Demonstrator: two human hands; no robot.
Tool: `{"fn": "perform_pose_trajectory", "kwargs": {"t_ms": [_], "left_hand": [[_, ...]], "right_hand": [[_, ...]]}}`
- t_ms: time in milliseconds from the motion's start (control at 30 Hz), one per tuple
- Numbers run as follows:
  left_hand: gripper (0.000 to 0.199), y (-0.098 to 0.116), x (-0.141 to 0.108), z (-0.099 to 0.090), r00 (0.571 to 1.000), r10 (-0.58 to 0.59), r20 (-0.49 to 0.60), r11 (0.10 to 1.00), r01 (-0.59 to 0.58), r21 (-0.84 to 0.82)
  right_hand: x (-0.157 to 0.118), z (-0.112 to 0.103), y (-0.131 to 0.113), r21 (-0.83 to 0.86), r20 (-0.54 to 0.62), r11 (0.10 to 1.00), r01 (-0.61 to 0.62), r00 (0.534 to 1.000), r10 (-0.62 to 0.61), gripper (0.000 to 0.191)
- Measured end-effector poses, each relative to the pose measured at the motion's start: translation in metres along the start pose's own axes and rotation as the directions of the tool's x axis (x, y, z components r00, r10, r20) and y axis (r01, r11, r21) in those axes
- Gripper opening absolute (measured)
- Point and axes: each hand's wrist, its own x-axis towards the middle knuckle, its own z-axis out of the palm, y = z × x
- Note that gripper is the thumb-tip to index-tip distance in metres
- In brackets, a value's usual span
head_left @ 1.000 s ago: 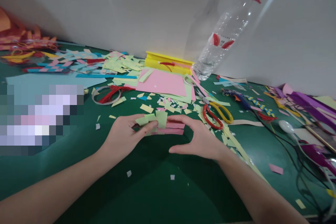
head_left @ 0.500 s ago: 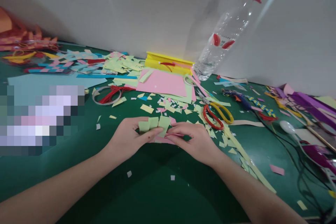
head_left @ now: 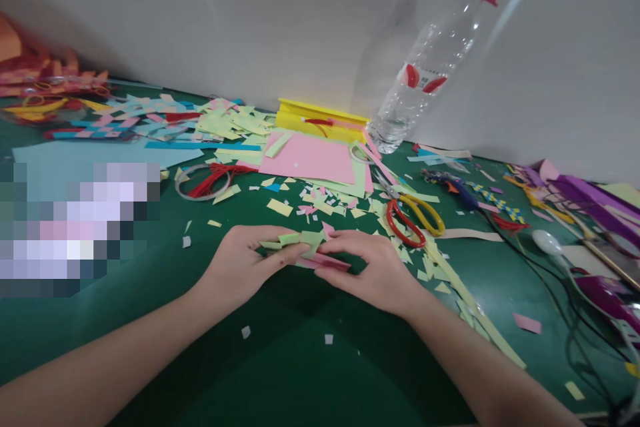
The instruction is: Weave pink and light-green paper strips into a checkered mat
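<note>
Pale green paper strips (head_left: 311, 241) and a pink paper strip (head_left: 334, 261) overlap in a small bundle at the middle. My left hand (head_left: 240, 259) is closed on its left side, thumb lying over the green paper. On the other side, my right hand (head_left: 377, 265) curls its thumb and fingers around the pink strip's end. Part of the bundle is hidden behind my fingers. Just beyond, many small paper scraps (head_left: 280, 207) are strewn over the green table (head_left: 295, 380). Scissors (head_left: 407, 217) with red and yellow handles lie beyond my right hand.
A clear plastic bottle (head_left: 425, 67) leans against the wall. Pink sheets (head_left: 310, 159) lie before a yellow paper piece (head_left: 295, 119). A tape ring (head_left: 185, 187) with red strings is at left; a purple glue gun (head_left: 600, 297) and cables are at right. One left patch is pixelated.
The bundle has tilted flatter, so the green strips' upright faces show less. My right thumb and fingers have opened a little more around the pink strip.
</note>
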Motion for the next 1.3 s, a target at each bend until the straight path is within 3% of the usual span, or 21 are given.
{"fn": "perform_pose_trajectory", "kwargs": {"t_ms": [267, 467, 767, 1033, 1200, 1300], "left_hand": [[0.021, -0.003, -0.001, 0.001, 1.000, 0.013, -0.009, 0.997, -0.012, 0.073], [0.019, -0.003, -0.002, 0.000, 0.999, 0.042, 0.000, 0.997, -0.042, 0.060], [0.024, 0.000, -0.001, 0.000, 0.997, -0.074, -0.007, 0.997, 0.074, -0.009], [0.022, 0.002, 0.004, -0.003, 0.995, -0.093, -0.040, 0.995, 0.092, -0.045], [0.022, 0.001, 0.003, 0.000, 0.997, -0.081, -0.011, 0.994, 0.080, -0.077], [0.020, 0.004, 0.002, 0.000, 0.998, -0.059, 0.022, 0.988, 0.061, -0.141]], "right_hand": [[0.001, 0.001, 0.003, -0.013, -0.001, 0.999, 0.034, 0.999, -0.034, 0.010], [0.001, -0.001, 0.002, -0.032, 0.064, 0.999, 0.025, 0.998, -0.023, 0.010], [0.002, -0.002, 0.002, -0.069, 0.078, 0.998, 0.006, 0.997, -0.001, 0.011], [0.003, -0.009, 0.003, -0.102, 0.117, 0.992, -0.070, 0.990, 0.082, 0.012], [0.003, -0.007, -0.003, 0.002, 0.040, 0.991, -0.132, 0.990, 0.132, 0.024], [0.002, -0.005, -0.006, 0.046, 0.001, 0.984, -0.174, 0.985, 0.174, 0.017]]}}
